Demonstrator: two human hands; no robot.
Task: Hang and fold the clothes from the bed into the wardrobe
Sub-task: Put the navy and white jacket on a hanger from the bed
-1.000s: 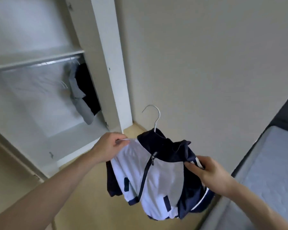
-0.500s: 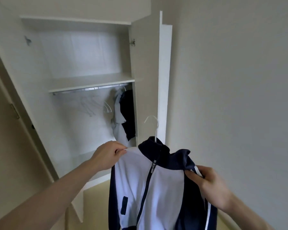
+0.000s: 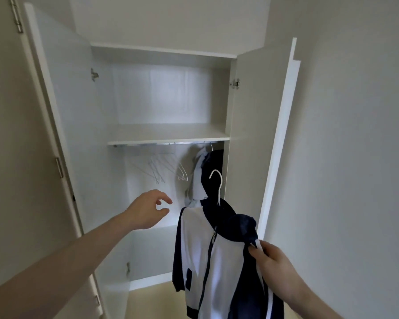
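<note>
1. The right hand [image 3: 272, 265], at about 5 o'clock in the view, pinches the shoulder edge of the navy and white jacket [image 3: 207, 256], fingers curled round the fabric and a white strip there. It carries the whole garment.

2. The jacket sits on a white hanger [image 3: 217, 185] whose hook stands up at about 1 o'clock from the collar, in front of the open wardrobe [image 3: 247, 134] and below the rail [image 3: 148, 145].

3. The left hand [image 3: 148, 209], at about 9 o'clock from the jacket, holds nothing; its fingers are loosely spread and bent, apart from the cloth.

4. The step in hand looks like hooking the hanger on the rail. The grip at one shoulder leaves the hanger tilted, so the free hand would do well to take the neck of the hook and steer it.

5. A good target is the gap at 11 o'clock from the hook, between the empty hangers [image 3: 159, 169] and the dark garment already hanging [image 3: 213, 162] at the rail's right end.

6. Lift until the hook clears the rail, which sits tight under the shelf [image 3: 168, 135], then lower it on squarely.

7. Let go of the shoulder only once the hook bears the weight, or the jacket may slide off its lower side.
</note>
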